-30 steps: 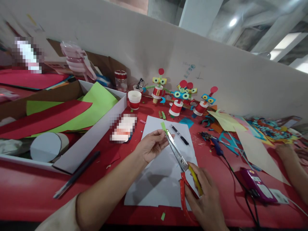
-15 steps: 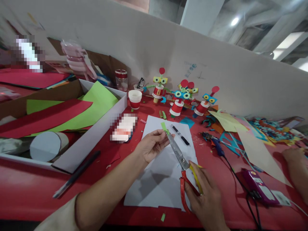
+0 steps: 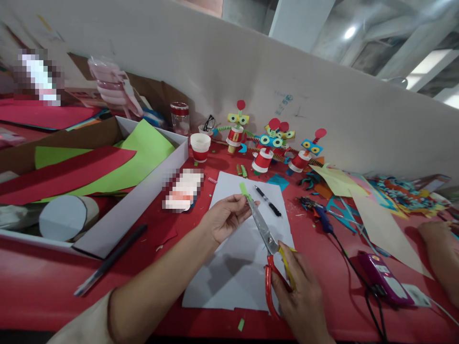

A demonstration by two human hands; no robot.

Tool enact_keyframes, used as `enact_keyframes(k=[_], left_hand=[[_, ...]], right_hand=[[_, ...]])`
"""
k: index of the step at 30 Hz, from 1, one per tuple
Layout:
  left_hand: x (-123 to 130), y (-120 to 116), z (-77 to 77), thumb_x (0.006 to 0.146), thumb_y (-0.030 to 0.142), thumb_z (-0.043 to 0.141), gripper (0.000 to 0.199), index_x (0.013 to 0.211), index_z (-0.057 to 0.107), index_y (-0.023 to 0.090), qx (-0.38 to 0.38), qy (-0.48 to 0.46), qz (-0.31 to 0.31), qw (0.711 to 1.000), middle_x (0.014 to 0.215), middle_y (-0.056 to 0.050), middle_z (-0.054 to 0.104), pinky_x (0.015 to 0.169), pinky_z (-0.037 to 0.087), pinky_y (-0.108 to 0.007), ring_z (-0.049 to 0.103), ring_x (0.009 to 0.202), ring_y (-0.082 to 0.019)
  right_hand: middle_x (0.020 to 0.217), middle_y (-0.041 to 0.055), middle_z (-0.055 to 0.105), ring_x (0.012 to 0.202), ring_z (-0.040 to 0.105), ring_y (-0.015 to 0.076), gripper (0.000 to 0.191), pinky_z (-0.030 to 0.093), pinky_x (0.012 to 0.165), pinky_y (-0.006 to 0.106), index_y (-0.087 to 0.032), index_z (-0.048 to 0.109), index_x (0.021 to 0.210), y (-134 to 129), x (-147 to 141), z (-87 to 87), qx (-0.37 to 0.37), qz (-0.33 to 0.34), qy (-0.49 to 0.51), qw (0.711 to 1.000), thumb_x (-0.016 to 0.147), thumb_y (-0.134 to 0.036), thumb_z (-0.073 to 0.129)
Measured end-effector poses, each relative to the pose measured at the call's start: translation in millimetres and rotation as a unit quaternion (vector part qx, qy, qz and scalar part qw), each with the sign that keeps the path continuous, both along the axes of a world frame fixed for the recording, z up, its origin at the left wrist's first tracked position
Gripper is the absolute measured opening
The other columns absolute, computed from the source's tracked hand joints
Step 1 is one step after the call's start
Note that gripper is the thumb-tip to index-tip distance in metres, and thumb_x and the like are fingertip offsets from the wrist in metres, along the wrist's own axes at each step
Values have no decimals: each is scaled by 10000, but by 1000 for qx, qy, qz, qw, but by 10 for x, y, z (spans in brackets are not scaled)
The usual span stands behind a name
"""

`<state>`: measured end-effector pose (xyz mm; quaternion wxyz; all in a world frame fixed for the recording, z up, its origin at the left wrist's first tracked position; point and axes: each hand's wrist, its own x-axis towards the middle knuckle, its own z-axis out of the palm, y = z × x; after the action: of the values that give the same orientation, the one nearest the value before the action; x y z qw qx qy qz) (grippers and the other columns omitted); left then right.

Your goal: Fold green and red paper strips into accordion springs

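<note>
A small green paper strip point(image 3: 244, 188) is pinched between the thumb and fingers of my left hand point(image 3: 228, 215). My right hand point(image 3: 303, 291) is closed round the red and yellow handles of the scissors point(image 3: 263, 228). The scissors' blade tips meet the green strip beside my left fingertips; whether they bite into it I cannot make out. Both hands are above a white sheet of paper point(image 3: 215, 282). On that sheet lies a black pen point(image 3: 268, 200), just past the blades. A green paper scrap point(image 3: 241, 325) rests near the table's front edge.
Paper-cup robot figures point(image 3: 263, 160) stand by the wall, near a stack of cups point(image 3: 200, 145). To the left is a white box point(image 3: 136, 203) of coloured paper. A glue gun point(image 3: 321, 215) and a purple power strip point(image 3: 385, 279) lie right, beside another person's arm point(image 3: 439, 253).
The scissors' handles and my right hand have shifted slightly left, with the handles a little closer together. My left hand still pinches the green strip. The view has moved marginally.
</note>
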<state>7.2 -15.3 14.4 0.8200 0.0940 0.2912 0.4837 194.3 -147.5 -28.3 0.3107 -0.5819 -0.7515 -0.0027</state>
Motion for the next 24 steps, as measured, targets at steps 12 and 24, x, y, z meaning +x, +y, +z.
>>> enact_keyframes(k=[12, 24], left_hand=[[14, 2, 26, 826, -25, 520, 260, 604, 590, 90, -23, 15, 6, 1000, 637, -47, 646, 797, 550, -245, 698, 687, -144], [9, 18, 14, 831, -20, 517, 264, 597, 579, 86, -17, 26, -5, 1000, 658, -66, 658, 684, 561, -189, 703, 693, -146]], right_hand=[[1143, 113, 589, 1033, 609, 230, 482, 545, 827, 335, -227, 374, 1400, -29, -36, -47, -25, -14, -27, 999, 935, -333, 441], [1027, 75, 619, 885, 648, 196, 442, 557, 729, 285, -253, 412, 1377, -59, -109, 23, -49, -13, 14, 999, 938, -296, 432]])
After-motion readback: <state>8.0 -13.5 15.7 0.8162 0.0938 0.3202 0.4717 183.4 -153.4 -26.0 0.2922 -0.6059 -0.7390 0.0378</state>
